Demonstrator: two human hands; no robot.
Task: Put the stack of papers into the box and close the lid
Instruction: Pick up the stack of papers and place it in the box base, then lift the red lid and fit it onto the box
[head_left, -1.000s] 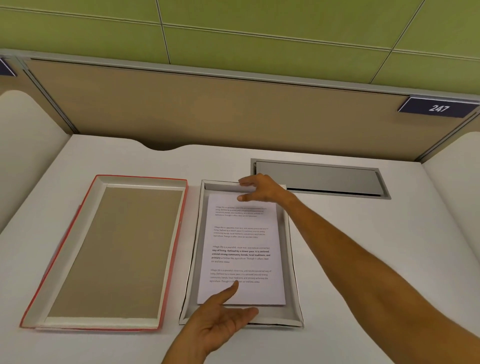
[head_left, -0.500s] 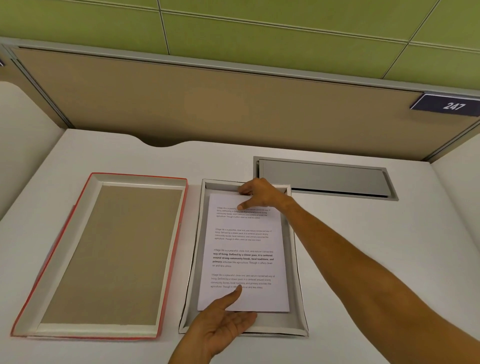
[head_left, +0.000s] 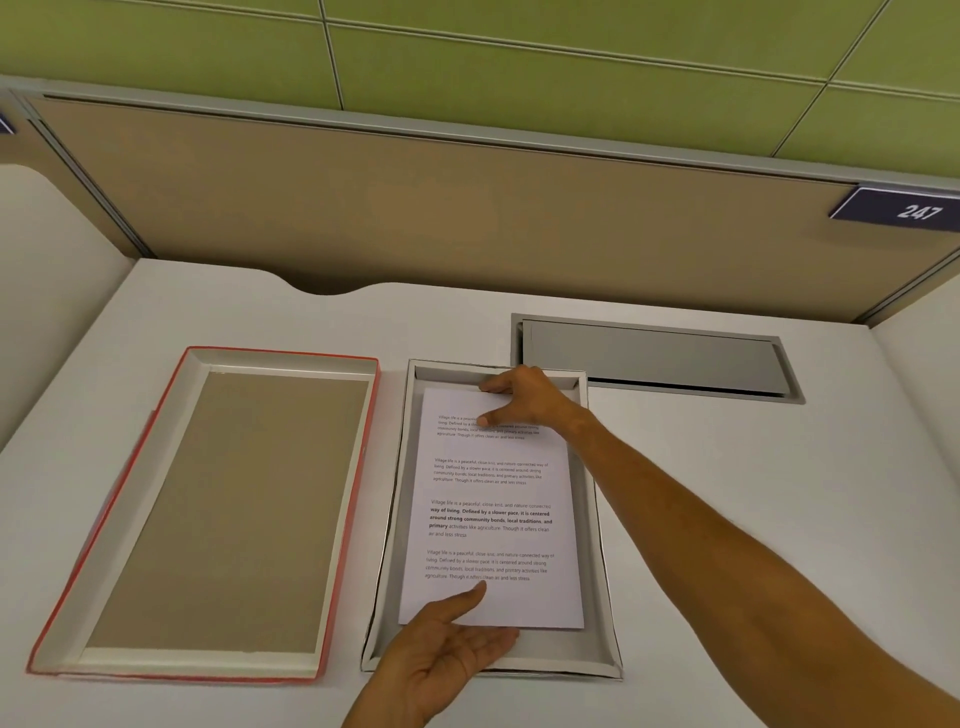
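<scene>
A stack of printed white papers (head_left: 493, 519) lies inside the shallow white box (head_left: 597, 545) at the desk's middle. My left hand (head_left: 447, 654) is at the stack's near edge, thumb on top and fingers under it. My right hand (head_left: 524, 397) grips the far edge, thumb pressed on the top sheet and fingers curled over the end. The red-edged lid (head_left: 358, 467) lies upside down to the left of the box, with its brown inside facing up and nothing in it.
A grey metal cable hatch (head_left: 649, 358) is set into the white desk (head_left: 779, 457) just behind and right of the box. A tan partition panel (head_left: 467, 208) runs along the back, with a plate reading 247 (head_left: 904, 210).
The stack has settled slightly lower in the box. Both hands stay at its two ends, and the lid has not moved.
</scene>
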